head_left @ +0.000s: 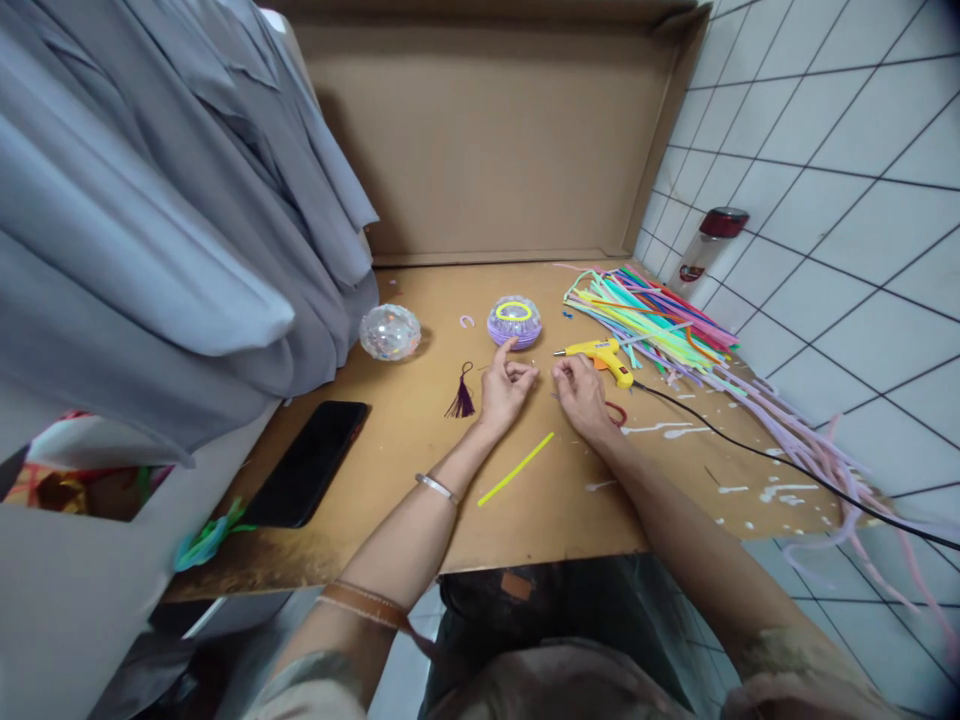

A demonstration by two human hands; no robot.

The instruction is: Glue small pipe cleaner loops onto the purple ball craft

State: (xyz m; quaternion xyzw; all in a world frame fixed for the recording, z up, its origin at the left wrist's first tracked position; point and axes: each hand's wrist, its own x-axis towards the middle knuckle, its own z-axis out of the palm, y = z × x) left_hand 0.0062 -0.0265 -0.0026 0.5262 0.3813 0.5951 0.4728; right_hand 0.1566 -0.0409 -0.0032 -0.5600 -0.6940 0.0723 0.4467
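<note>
My left hand (507, 386) is in the middle of the table, thumb and fingers pinched together and one finger raised toward the purple-wrapped ball. Whatever is in that pinch is too small to make out. Opposite it, my right hand (582, 396) has its fingertips pressed together, a short gap away, and their contents are hidden. Just beyond sits the ball (514, 335), clear on top with a yellow ring and purple below. A yellow glue gun (600, 356) lies beside my right hand. Left of my left hand is a dark purple tassel (463, 396). A yellow pipe cleaner (516, 469) lies between my forearms.
A clear faceted ball (390, 332) and a black phone (309, 464) are on the left. Several colourful pipe cleaners (660, 325) are heaped at right, near a bottle (705, 250). The glue gun's cord (750, 438) runs off right. Grey cloth (187, 220) hangs at left.
</note>
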